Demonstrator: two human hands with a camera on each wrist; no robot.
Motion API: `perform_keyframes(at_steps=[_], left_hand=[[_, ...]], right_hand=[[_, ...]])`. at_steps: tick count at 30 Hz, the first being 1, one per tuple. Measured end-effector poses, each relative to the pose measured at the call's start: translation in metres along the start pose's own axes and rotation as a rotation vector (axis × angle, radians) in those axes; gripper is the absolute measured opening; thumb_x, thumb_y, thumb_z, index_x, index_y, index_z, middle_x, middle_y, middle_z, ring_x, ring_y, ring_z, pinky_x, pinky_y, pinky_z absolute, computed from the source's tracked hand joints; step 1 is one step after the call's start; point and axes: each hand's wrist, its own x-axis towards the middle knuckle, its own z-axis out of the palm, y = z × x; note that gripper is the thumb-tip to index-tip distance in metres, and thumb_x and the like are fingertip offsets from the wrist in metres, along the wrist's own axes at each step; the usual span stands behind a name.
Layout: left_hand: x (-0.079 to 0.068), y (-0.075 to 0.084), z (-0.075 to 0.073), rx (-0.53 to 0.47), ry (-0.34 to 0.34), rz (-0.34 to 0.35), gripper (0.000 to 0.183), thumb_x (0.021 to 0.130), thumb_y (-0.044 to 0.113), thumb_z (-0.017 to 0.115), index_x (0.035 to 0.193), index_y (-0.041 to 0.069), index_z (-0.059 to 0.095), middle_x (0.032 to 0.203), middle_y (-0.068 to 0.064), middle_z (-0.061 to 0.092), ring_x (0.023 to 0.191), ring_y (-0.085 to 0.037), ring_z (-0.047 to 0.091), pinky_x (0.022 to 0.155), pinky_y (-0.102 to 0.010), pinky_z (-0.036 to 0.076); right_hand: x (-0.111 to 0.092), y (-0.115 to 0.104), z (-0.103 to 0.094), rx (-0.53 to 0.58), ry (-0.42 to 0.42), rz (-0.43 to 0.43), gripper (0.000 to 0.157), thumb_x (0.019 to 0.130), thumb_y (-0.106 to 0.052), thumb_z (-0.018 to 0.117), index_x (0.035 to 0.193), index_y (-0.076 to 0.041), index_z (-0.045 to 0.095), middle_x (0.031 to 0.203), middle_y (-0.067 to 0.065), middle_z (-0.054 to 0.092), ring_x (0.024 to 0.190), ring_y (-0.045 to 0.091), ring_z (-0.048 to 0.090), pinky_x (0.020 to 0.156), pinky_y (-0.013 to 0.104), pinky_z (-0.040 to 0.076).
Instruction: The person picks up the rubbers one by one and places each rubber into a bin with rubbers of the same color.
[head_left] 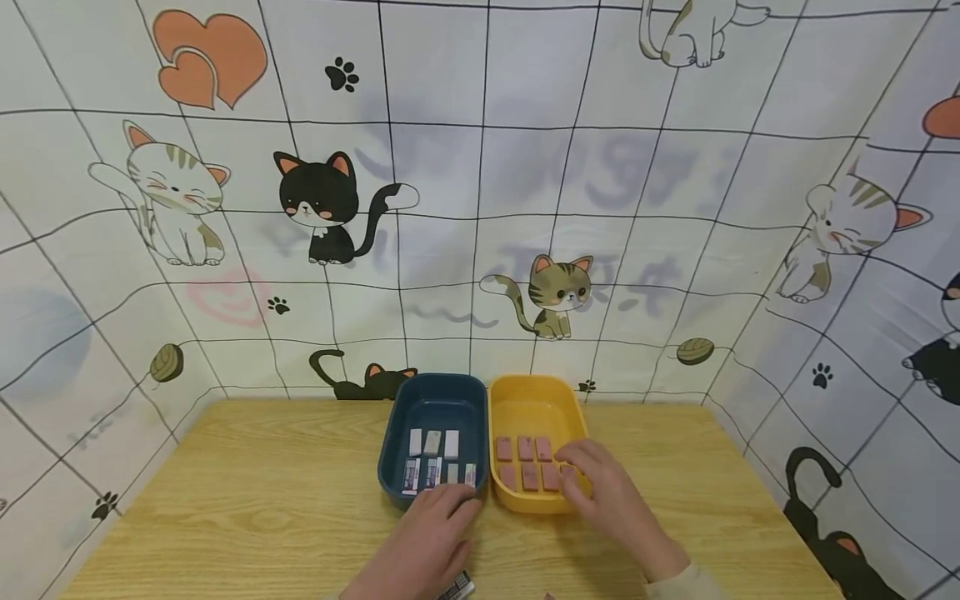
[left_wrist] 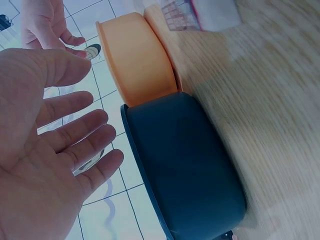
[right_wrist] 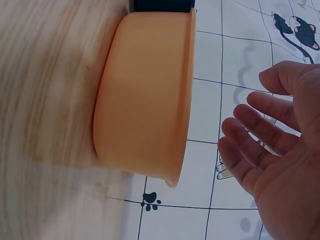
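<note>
My left hand [head_left: 429, 533] hovers over the front rim of a dark blue bin [head_left: 450, 396]. In the left wrist view its fingers are loosely spread, with nothing in the palm. The bin holds two rows of small white blocks [head_left: 416, 442], some in printed sleeves, that look like erasers. Above the right front of a yellow bin [head_left: 534, 400] is my right hand [head_left: 615, 500], relaxed and holding nothing in the right wrist view. Pink blocks [head_left: 525, 448] lie there in two rows, partly covered by that hand.
A printed-sleeve block [head_left: 459, 588] lies on the wooden table [head_left: 262, 492], partly hidden by the left hand. Both bins stand side by side near the back edge, against a cat-patterned cloth [head_left: 435, 167] that also encloses the sides.
</note>
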Motion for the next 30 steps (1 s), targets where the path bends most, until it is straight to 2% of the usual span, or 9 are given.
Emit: perform_keyframes(at_steps=[6,15,18,22,27,30], left_hand=[[-0.003,-0.001,-0.003,-0.007,-0.06,-0.004,0.039,0.094,0.023,0.074,0.131,0.014,0.065,0.134,0.002,0.06,0.12,-0.018,0.056,0.105,-0.042,0.05],[-0.01,-0.003,-0.001,0.008,-0.038,0.053,0.04,0.09,0.021,0.077,0.127,0.013,0.066,0.13,0.001,0.06,0.114,-0.015,0.056,0.099,-0.038,0.052],[-0.012,-0.004,0.001,0.012,-0.051,0.063,0.039,0.09,0.022,0.077,0.126,0.013,0.066,0.13,0.002,0.06,0.114,-0.015,0.056,0.099,-0.038,0.052],[-0.014,-0.006,0.001,0.003,-0.097,0.07,0.038,0.091,0.023,0.077,0.127,0.013,0.066,0.131,0.0,0.061,0.116,-0.016,0.057,0.098,-0.039,0.053],[-0.017,-0.006,0.0,-0.008,-0.162,0.078,0.038,0.092,0.023,0.076,0.126,0.014,0.064,0.129,0.001,0.062,0.115,-0.016,0.058,0.097,-0.039,0.053],[-0.018,-0.007,0.002,-0.002,-0.196,0.091,0.039,0.091,0.025,0.077,0.127,0.015,0.064,0.128,0.002,0.062,0.113,-0.015,0.059,0.097,-0.039,0.054]], right_hand=[[-0.009,-0.007,0.005,-0.009,0.04,0.004,0.028,0.082,0.001,0.08,0.106,-0.013,0.073,0.109,-0.002,0.068,0.098,0.012,0.064,0.08,0.032,0.06],[-0.019,-0.014,0.011,0.071,0.057,-0.01,0.033,0.081,0.004,0.08,0.11,-0.01,0.072,0.111,0.0,0.068,0.095,0.012,0.066,0.078,0.024,0.059],[-0.021,-0.019,0.011,0.073,0.053,-0.01,0.033,0.081,0.003,0.081,0.11,-0.01,0.072,0.11,0.0,0.068,0.097,0.012,0.066,0.081,0.026,0.059],[-0.024,-0.024,0.012,0.092,0.024,0.033,0.033,0.082,0.002,0.081,0.112,-0.011,0.073,0.113,0.002,0.069,0.102,0.014,0.067,0.084,0.029,0.06],[-0.029,-0.028,0.013,0.089,0.007,0.079,0.036,0.08,0.001,0.082,0.112,-0.013,0.074,0.113,0.001,0.068,0.099,0.011,0.067,0.083,0.032,0.06],[-0.031,-0.029,0.013,0.094,-0.028,0.117,0.034,0.082,0.0,0.082,0.112,-0.013,0.074,0.114,0.001,0.068,0.107,0.02,0.068,0.089,0.042,0.06]])
